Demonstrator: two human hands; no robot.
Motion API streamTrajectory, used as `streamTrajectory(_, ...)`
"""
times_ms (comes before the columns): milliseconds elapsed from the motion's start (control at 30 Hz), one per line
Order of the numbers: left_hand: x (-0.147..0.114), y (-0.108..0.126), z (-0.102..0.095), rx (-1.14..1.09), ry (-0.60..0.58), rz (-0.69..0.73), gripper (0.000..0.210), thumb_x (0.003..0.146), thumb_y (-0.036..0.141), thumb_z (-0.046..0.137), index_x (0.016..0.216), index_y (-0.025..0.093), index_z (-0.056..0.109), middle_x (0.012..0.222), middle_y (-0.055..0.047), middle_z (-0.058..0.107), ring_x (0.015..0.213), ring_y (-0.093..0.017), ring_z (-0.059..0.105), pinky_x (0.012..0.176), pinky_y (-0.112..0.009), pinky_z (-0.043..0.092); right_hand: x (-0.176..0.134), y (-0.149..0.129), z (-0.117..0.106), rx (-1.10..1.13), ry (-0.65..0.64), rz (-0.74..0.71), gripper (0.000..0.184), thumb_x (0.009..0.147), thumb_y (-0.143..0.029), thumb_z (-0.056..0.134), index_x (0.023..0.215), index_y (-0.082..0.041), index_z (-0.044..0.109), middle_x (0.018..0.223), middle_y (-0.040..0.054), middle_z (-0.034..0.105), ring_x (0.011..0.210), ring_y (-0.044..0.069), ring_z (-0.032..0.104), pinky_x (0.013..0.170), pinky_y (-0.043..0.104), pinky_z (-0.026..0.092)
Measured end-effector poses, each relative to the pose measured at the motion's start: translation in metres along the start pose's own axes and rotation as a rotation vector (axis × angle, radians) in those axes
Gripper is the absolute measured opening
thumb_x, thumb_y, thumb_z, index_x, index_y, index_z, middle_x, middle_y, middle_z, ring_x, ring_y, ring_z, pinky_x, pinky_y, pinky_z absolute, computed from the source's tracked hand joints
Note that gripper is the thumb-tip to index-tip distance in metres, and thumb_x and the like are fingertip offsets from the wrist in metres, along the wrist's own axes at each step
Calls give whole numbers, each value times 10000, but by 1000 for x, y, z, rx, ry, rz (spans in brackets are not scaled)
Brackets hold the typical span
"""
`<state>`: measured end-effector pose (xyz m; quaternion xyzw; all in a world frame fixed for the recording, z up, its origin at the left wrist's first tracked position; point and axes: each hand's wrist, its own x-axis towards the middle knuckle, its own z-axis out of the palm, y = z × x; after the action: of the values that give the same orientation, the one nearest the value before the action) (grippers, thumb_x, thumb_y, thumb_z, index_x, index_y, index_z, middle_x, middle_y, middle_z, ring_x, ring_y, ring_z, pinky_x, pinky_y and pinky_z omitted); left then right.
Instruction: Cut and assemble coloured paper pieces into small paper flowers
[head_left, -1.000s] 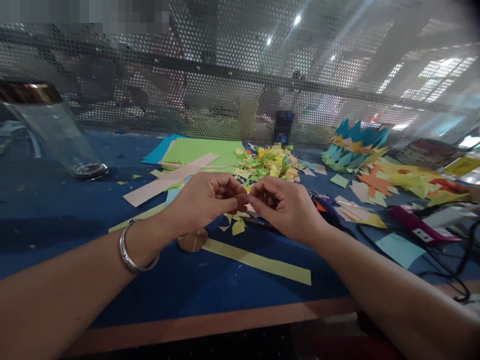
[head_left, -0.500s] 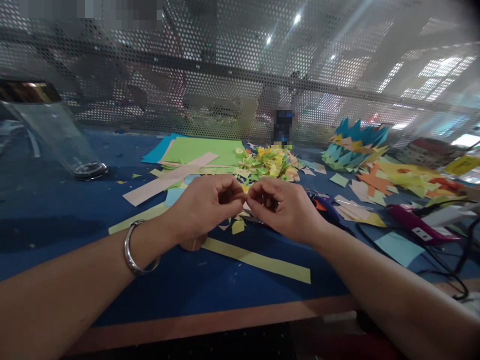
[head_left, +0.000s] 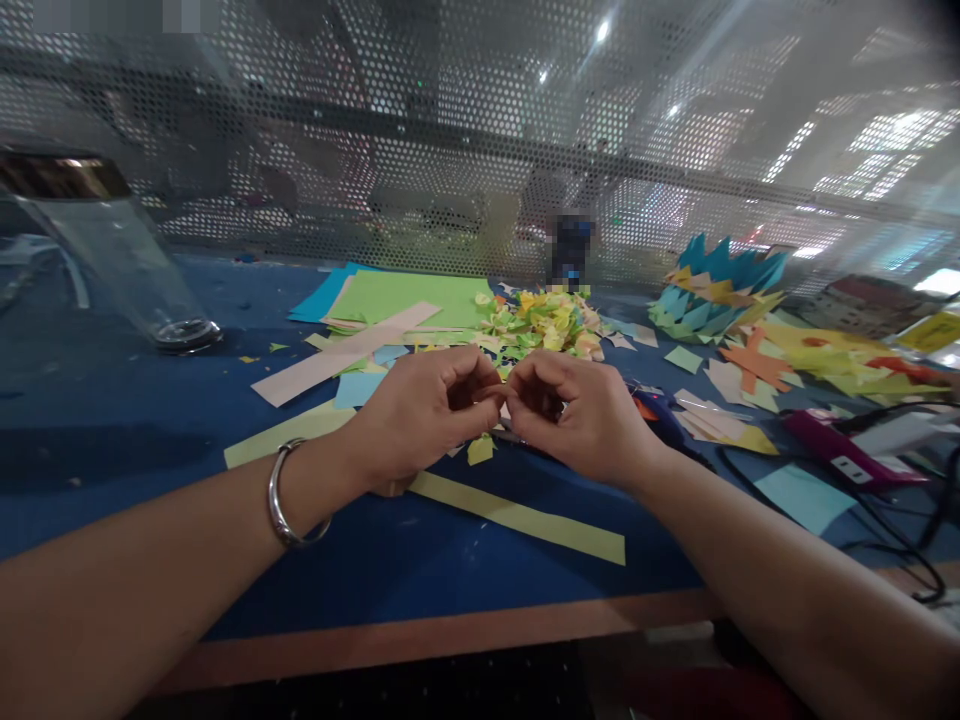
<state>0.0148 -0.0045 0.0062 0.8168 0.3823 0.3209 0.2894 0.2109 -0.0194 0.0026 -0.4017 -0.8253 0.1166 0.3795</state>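
My left hand (head_left: 431,415) and my right hand (head_left: 576,415) meet above the middle of the blue table, thumbs and fingertips pinched together. Whatever lies between the fingertips is too small and hidden to make out. Under my left wrist passes a yellow paper strip (head_left: 525,515), slanting toward the table's front. Just below the fingertips lies a small yellow paper scrap (head_left: 481,450). A heap of crumpled yellow and green paper pieces (head_left: 551,322) sits right behind the hands. Beside my right wrist is a dark blue tool with an orange part (head_left: 660,415), partly covered by the hand.
Green paper sheets (head_left: 420,295) and a pink strip (head_left: 345,355) lie at the back left. A glass bottle (head_left: 142,260) stands far left. To the right are a blue paper crown (head_left: 712,290), a purple power strip (head_left: 844,450) with cables, and a perforated metal screen (head_left: 450,120) behind.
The view has shifted slightly. Both hands stay pinched together at nearly the same spot, with the fingertips a little altered.
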Motion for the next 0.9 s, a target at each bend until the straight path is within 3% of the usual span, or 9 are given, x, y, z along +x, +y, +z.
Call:
streamTrajectory(167,1,-1,-1,64,-37,-22,26,760,211,604,777,193,605,604,39,623,549,-114,569,528,-232,410,0,2,5,-31,-7,-24,130,719,-107,631,700,-184,528,623,-51,506,545,75,451,531,222,351)
streamTrajectory(333,5,-9,-15,144,-40,-63,83,757,231,629,687,192,604,563,30,603,510,-112,544,500,-236,391,1,7,2,-50,5,21,132,726,-138,623,688,-196,511,607,-55,494,529,79,433,522,230,334)
streamTrajectory(467,6,-7,-19,71,-1,-7,122,801,273,650,890,194,623,787,-10,670,670,-140,613,592,-249,466,2,10,-1,-48,-18,60,108,735,-157,623,697,-194,529,599,-54,499,523,82,440,514,231,332)
streamTrajectory(567,4,-2,-12,-25,-38,48,196,839,305,649,993,201,586,915,-32,684,774,-157,648,665,-263,504,2,10,2,-50,-62,47,137,723,-156,619,684,-200,495,600,-56,490,526,82,432,511,230,318)
streamTrajectory(733,1,1,-4,20,-62,50,95,845,209,602,939,200,611,834,-16,689,734,-151,630,677,-271,484,1,8,7,-69,-109,29,200,693,-132,597,639,-208,420,595,-61,464,522,77,393,511,232,294)
streamTrajectory(900,4,-2,-12,33,-141,-20,77,829,219,628,882,186,671,757,-14,685,661,-146,613,622,-274,465,1,10,4,-72,-169,53,121,700,-125,609,673,-195,513,600,-55,498,524,82,431,514,229,316)
